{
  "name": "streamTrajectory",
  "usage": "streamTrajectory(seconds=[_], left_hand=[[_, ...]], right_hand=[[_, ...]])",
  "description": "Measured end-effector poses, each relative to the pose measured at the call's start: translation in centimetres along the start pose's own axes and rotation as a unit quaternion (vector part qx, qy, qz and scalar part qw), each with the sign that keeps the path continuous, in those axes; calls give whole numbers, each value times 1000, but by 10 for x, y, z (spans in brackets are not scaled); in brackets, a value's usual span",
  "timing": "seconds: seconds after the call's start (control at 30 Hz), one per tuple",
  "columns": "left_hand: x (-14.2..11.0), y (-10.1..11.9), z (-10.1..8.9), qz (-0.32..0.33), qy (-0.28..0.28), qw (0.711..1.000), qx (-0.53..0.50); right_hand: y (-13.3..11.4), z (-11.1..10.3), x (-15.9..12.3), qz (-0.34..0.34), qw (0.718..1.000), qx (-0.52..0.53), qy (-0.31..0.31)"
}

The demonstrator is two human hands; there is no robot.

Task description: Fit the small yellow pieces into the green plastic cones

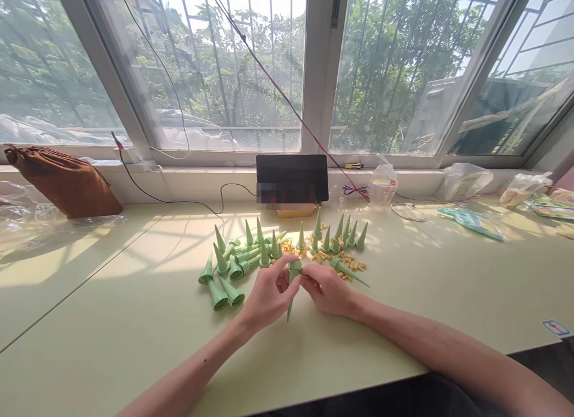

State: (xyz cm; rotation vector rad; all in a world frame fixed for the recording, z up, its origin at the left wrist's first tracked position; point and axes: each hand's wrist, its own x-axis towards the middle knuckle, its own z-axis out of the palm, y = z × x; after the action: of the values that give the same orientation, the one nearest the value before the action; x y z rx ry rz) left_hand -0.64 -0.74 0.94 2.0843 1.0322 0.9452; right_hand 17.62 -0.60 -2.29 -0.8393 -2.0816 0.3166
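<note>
My left hand (268, 292) is closed round a green plastic plant watering spike (293, 268), its wide collar up and its point down toward the table. Beside that collar, the fingertips of my right hand (330, 289) are pinched together; what they hold is too small and covered to make out. Several more green spikes (336, 240) stand point up behind my hands. Hollow green cones (218, 297) lie to the left. Small yellow-orange pieces (354, 263) are scattered among the spikes, and one loose spike (352, 272) lies on its side just behind my right hand.
A dark-screened tablet (291, 169) leans at the back of the pale table (134, 321). A brown drawstring bag (74, 186) sits at far left. Plastic bags (383, 183), cables and a teal tool (470, 221) lie along the right rear, below the windows.
</note>
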Motion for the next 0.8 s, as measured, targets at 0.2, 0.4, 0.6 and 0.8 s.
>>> streamTrajectory(seconds=[0.2,0.4,0.6,0.8], left_hand=[[0,2,0,-2,-6,1000,14],[0,3,0,-7,-13,1000,19],[0,2,0,-2,-17,999,29],[-1,2,0,1,-22,999,29]], right_hand=[[4,3,-2,7,1000,-6,-4],[6,4,-2,8,1000,-12,1],[7,4,-3,7,1000,-21,4],[7,5,-3,4,1000,-23,7]])
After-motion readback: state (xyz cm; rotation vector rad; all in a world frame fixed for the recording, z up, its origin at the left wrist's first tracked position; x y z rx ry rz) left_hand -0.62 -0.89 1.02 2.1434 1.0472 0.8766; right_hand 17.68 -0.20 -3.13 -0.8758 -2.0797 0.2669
